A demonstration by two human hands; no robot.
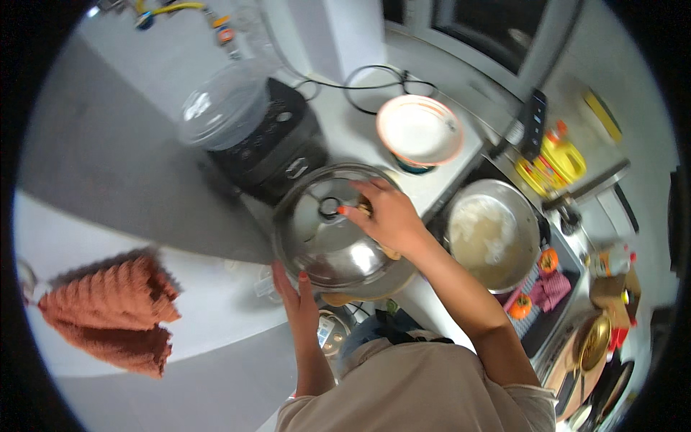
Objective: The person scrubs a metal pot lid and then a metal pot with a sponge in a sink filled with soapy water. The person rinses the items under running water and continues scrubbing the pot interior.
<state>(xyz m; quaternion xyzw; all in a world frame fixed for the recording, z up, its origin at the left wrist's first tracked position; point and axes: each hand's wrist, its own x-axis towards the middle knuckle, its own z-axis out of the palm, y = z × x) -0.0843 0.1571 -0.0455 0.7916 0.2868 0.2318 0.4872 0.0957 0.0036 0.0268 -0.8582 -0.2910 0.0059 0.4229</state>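
A glass lid with a metal rim (324, 259) and a dark round knob lies before me, on the left part of the counter. My right hand (386, 213) is over the lid's right side, its thumb near the knob; its fingers are bent around or beside a small tan thing that I cannot identify. My left hand (297, 294) touches the lid's near left edge with spread fingers. Under the lid's near side shows a yellowish rounded rim, partly hidden. To the right, an uncovered steel pot (494, 237) on the hob holds cloudy liquid with whitish matter.
A black countertop appliance (286, 146) bears a clear plastic bowl (227, 108). A white bowl with an orange rim (420, 129) stands behind the lid. On the right are a yellow bottle (556, 162), a sink with tomatoes or persimmons (520, 306), and a golden pan (595, 341). A rust-coloured towel (113, 313) hangs left.
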